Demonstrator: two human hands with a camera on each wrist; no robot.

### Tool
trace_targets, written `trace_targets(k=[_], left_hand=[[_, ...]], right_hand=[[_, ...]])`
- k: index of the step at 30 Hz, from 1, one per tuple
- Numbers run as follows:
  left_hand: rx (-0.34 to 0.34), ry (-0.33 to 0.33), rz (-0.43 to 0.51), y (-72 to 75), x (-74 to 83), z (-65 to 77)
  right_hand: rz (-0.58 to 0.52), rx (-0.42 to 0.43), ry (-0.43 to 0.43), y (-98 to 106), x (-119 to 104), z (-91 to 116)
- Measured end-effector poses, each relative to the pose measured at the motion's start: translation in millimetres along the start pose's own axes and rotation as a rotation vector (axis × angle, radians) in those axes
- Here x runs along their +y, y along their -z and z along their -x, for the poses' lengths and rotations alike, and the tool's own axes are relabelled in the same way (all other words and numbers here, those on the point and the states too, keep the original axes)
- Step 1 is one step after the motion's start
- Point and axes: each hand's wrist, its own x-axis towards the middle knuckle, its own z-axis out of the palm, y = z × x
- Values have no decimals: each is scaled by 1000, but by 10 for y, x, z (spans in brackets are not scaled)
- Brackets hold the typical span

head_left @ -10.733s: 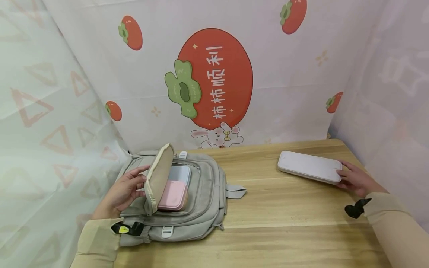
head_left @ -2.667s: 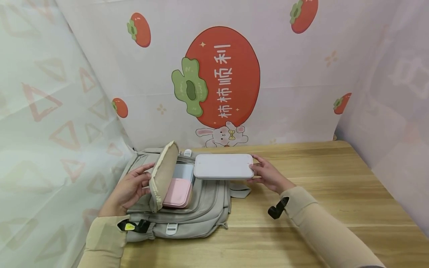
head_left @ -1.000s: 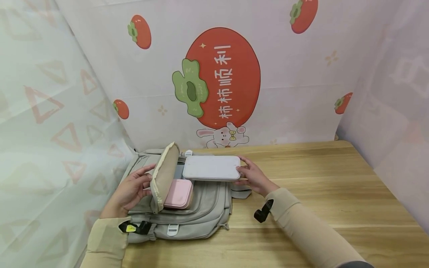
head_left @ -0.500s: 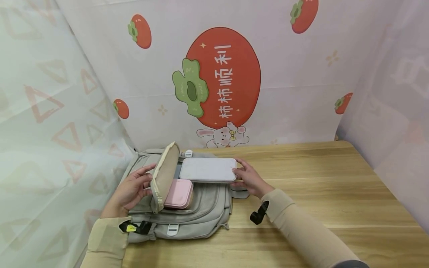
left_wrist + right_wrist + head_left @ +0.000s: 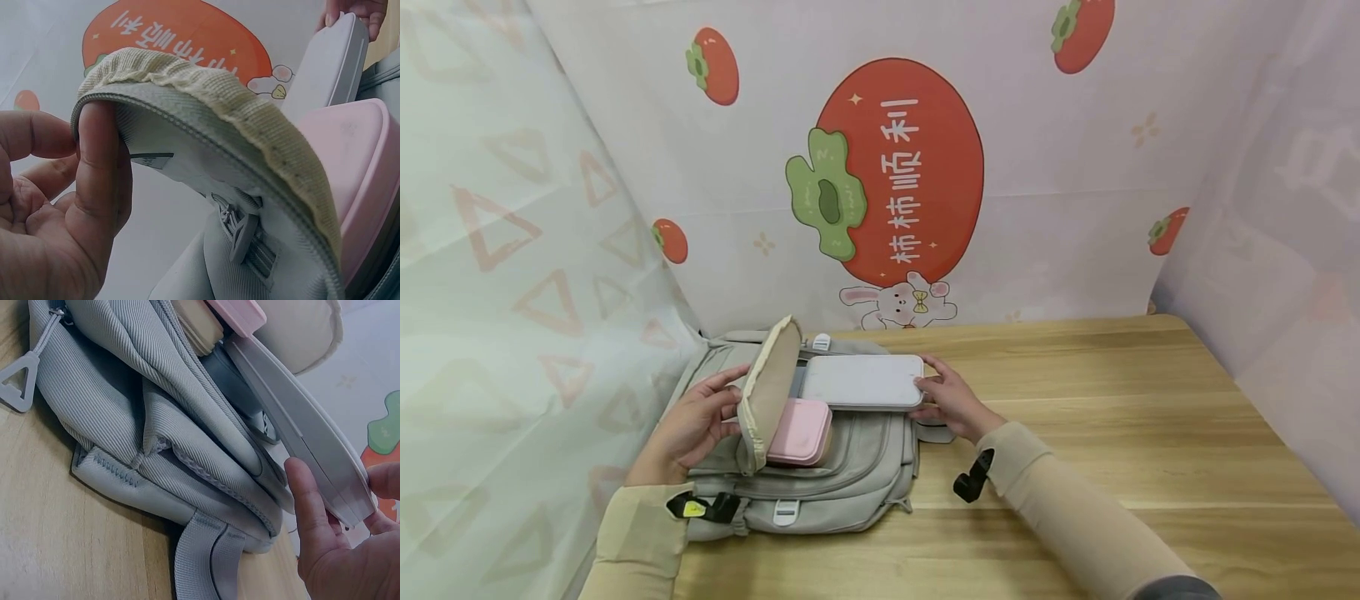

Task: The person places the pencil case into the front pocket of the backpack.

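A grey backpack [image 5: 883, 458] lies on the table with its front pocket unzipped. My left hand [image 5: 694, 425] pinches the edge of the raised pocket flap [image 5: 772, 387], fingers curled over its rim in the left wrist view. A flat white rectangular case [image 5: 861, 382] is gripped at its right end by my right hand [image 5: 953, 400], thumb on top and fingers beneath. Its left end reaches over the pocket opening. Inside the pocket sit a pink case [image 5: 799, 432] and a blue box [image 5: 798, 382], mostly hidden. The right wrist view shows a tan item [image 5: 199, 325] below the pink case.
The wooden table [image 5: 1075, 467] extends to the right of the backpack. A strap [image 5: 936, 432] sticks out from the bag's right side. Printed cloth [image 5: 1037, 233] hangs behind the table, with more cloth at both sides.
From the table's right side, my right hand has carried the white case left to the pocket; it has lately slid slightly farther left and down. My left hand keeps holding the flap.
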Motion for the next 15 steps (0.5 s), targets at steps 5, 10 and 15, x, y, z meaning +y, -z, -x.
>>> trace_targets(k=[5, 10, 15], left_hand=[[-3, 2, -9, -3, 1, -2], [0, 11, -7, -15, 8, -4], [-4, 10, -16, -41, 16, -7]], right_hand=[[-11, 10, -6, -44, 40, -31], [-12, 22, -17, -89, 53, -47], [8, 13, -17, -137, 60, -50]])
